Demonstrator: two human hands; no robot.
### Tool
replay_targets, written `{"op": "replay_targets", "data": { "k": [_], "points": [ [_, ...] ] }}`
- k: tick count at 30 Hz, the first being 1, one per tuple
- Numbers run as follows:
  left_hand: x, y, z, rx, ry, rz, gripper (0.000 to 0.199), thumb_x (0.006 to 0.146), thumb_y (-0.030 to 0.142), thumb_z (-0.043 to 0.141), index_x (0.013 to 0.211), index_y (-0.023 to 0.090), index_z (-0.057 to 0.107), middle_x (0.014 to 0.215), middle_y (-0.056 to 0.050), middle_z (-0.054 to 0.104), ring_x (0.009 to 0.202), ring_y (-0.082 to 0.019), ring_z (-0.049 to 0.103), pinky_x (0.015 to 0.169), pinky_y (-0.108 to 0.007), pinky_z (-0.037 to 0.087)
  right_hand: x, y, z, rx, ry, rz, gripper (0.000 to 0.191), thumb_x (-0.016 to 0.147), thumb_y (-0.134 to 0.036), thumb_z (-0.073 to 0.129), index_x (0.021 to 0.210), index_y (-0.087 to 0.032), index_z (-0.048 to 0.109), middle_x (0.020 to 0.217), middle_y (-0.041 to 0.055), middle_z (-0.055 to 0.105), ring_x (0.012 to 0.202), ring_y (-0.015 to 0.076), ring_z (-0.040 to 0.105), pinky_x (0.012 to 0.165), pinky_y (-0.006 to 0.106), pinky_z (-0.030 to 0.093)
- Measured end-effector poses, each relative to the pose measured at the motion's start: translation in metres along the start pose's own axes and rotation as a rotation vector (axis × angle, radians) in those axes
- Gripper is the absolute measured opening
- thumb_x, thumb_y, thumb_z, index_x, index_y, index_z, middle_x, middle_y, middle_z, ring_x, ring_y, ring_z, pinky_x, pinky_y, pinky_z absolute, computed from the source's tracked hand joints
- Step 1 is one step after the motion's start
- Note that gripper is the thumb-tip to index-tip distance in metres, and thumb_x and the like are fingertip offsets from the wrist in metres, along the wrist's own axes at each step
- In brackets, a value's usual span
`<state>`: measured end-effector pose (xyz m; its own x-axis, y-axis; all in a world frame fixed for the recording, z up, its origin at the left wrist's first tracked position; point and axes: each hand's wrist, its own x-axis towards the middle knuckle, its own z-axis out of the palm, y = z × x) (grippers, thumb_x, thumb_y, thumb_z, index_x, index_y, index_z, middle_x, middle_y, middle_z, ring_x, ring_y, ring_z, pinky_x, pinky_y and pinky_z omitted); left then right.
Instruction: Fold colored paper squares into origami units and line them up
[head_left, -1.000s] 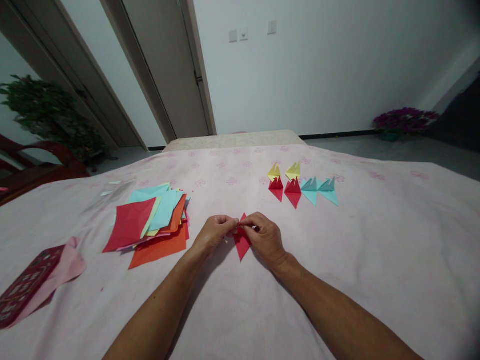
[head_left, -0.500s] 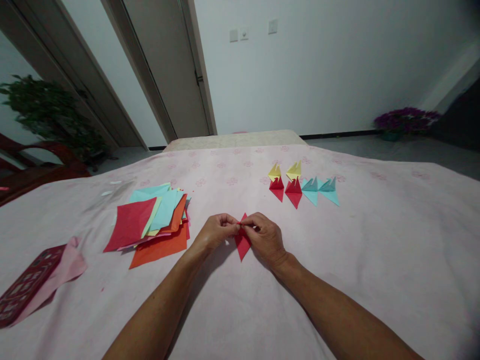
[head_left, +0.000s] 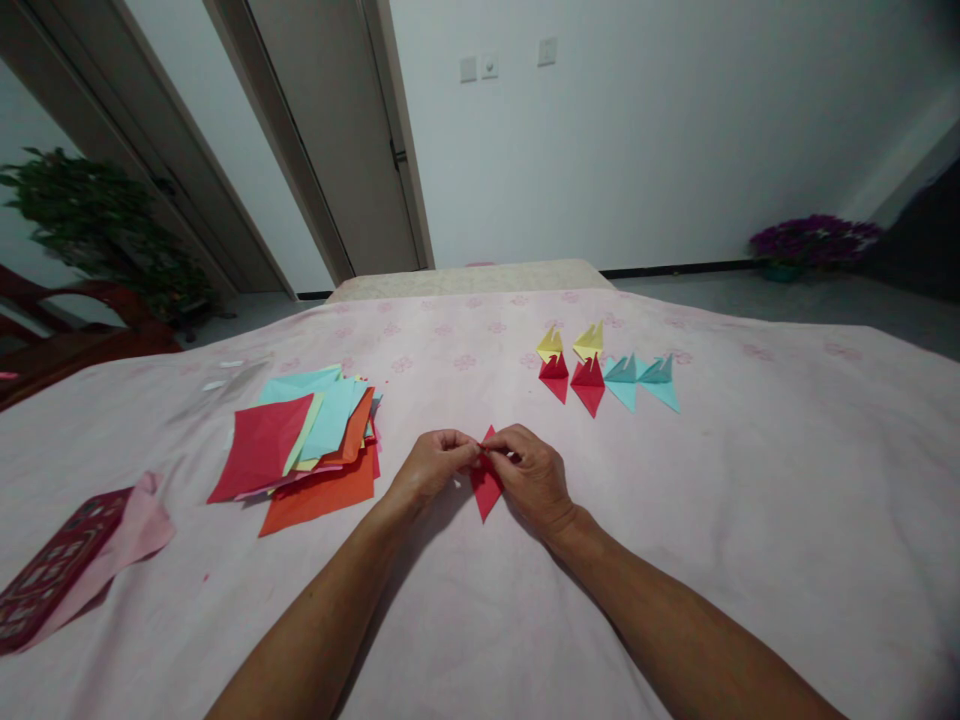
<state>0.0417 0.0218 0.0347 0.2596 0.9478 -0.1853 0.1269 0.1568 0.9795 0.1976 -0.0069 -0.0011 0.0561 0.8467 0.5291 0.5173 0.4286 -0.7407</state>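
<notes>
A small folded red paper (head_left: 486, 490) is between my hands at the middle of the table, its pointed ends showing above and below my fingers. My left hand (head_left: 435, 465) pinches its upper part from the left with thumb and forefinger. From the right, my right hand (head_left: 531, 475) pinches the same part, its fingertips almost touching those of the left. Further back on the right stand folded paper birds: two yellow (head_left: 589, 342), two red (head_left: 588, 384) and two light blue (head_left: 621, 380).
On the left lies a pile of coloured paper sheets (head_left: 270, 445). A dark red patterned case (head_left: 60, 565) with pink cloth (head_left: 139, 530) is at the far left. A pink flowered cloth (head_left: 787, 500) covers the table.
</notes>
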Motion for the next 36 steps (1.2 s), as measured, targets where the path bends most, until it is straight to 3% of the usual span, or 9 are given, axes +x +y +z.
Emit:
{"op": "replay_targets", "data": {
  "k": [10, 15, 36],
  "points": [
    [-0.002, 0.005, 0.0, 0.0, -0.026, -0.02, 0.025, 0.073, 0.037, 0.066, 0.066, 0.013, 0.067, 0.063, -0.006, 0.064, 0.055, -0.012, 0.049, 0.057, -0.027, 0.034, 0.0, 0.0, -0.002, -0.042, -0.025, -0.068, 0.021, 0.082, -0.007, 0.06, 0.084, -0.025, 0.07, 0.085, -0.0002, 0.068, 0.08, 0.016, 0.063, 0.073, 0.026, 0.048],
    [0.0, 0.001, 0.002, 0.006, 0.017, 0.009, 0.018, 0.069, 0.031, 0.064, 0.062, 0.014, 0.066, 0.062, -0.005, 0.063, 0.057, -0.013, 0.05, 0.059, -0.028, 0.035, 0.0, 0.002, -0.001, -0.04, -0.033, -0.102, 0.021, 0.083, -0.007, 0.06, 0.086, -0.025, 0.071, 0.086, 0.0, 0.068, 0.08, 0.0159, 0.063, 0.075, 0.027, 0.048],
    [0.005, -0.006, -0.011, 0.022, -0.101, 0.099, 0.019, 0.072, 0.035, 0.067, 0.073, 0.016, 0.061, 0.071, -0.001, 0.06, 0.067, -0.013, 0.051, 0.067, -0.025, 0.037, 0.004, 0.005, 0.003, 0.106, -0.063, 0.061, 0.013, 0.085, -0.02, 0.062, 0.082, -0.025, 0.074, 0.084, 0.0014, 0.071, 0.079, 0.0172, 0.065, 0.075, 0.03, 0.051]
  ]
}}
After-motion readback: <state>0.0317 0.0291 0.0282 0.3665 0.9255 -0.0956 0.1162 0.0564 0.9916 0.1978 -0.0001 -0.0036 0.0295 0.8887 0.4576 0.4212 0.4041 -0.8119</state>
